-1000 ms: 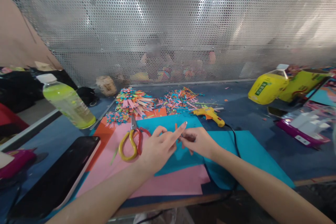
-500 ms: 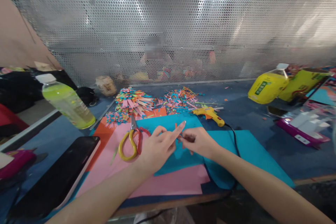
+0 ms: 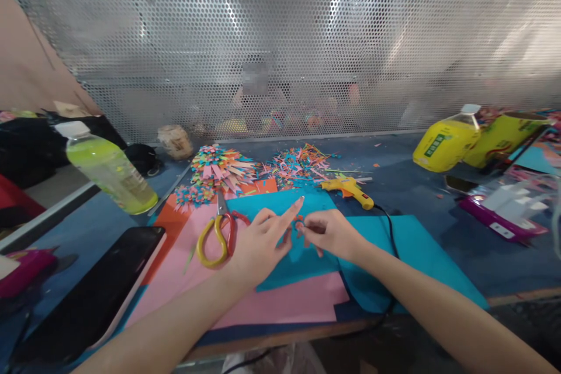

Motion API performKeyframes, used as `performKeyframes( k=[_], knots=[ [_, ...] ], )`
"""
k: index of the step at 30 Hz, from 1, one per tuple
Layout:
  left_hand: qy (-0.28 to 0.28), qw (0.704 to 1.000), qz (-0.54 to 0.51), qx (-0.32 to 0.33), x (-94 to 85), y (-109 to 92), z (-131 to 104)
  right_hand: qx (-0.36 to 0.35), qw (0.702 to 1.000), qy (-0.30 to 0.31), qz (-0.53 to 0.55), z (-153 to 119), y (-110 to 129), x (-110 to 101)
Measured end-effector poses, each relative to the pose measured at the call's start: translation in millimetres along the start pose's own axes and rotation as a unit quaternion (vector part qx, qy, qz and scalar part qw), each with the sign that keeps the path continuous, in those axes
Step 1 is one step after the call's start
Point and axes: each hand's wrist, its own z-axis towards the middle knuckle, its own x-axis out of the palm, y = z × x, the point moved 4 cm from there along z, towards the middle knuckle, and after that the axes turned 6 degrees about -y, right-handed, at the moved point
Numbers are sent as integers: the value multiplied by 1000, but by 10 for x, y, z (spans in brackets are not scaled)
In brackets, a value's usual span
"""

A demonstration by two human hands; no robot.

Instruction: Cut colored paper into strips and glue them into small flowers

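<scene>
A small curled orange paper strip (image 3: 300,225) is pinched in the fingers of the right hand (image 3: 333,235), above a bright blue paper sheet (image 3: 307,266). The left hand (image 3: 259,245) is held just beside it, index finger extended and other fingers bent; whether anything is gripped there cannot be told. Scissors with yellow and red handles (image 3: 213,242) are laid on a pink paper sheet (image 3: 280,307). Beyond the blue sheet, a yellow glue gun (image 3: 348,189) is rested on the blue counter (image 3: 407,198).

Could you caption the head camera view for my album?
Two bare hands work above blue paper, beside yellow-and-red-handled metal scissors and a yellow glue gun.
</scene>
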Motion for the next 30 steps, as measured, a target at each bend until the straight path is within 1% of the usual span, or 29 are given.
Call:
performKeyframes(
  k=[3, 6, 8, 11, 13, 15, 16, 19, 21, 23, 26, 30],
  knots=[
    [6, 995, -65, -70, 5, 42, 4, 18, 999, 19, 43, 9, 9, 5],
    [10, 979, -132, -154, 18, 101, 3, 60, 994, 40, 80, 28, -13, 7],
    [7, 968, -163, -193, 15, 137, 4, 83, 991, 43, 100, 43, -31, -7],
    [-10, 957, -184, -225, -18, 183, 9, 90, 989, 36, 114, 60, -35, -48],
    [-12, 955, -194, -225, -32, 195, 7, 93, 988, 36, 121, 62, -30, -67],
    [-8, 961, -193, -197, -37, 179, 3, 97, 985, 44, 132, 57, -24, -70],
    [-8, 968, -184, -169, -41, 157, 2, 98, 984, 48, 139, 54, -20, -68],
    [-30, 991, -123, -40, -65, 52, -1, 86, 983, 59, 153, 45, -1, -55],
    [-48, 995, -85, 26, -77, -6, -6, 77, 983, 65, 151, 39, 11, -44],
    [-60, 995, -68, 51, -83, -26, -6, 74, 984, 68, 149, 33, 17, -32],
    [-73, 994, -52, 58, -86, -19, -4, 78, 984, 66, 147, 25, 17, -18],
    [-82, 992, -14, 90, -78, -19, -12, 71, 985, 72, 137, 22, 13, -6]
  ],
)
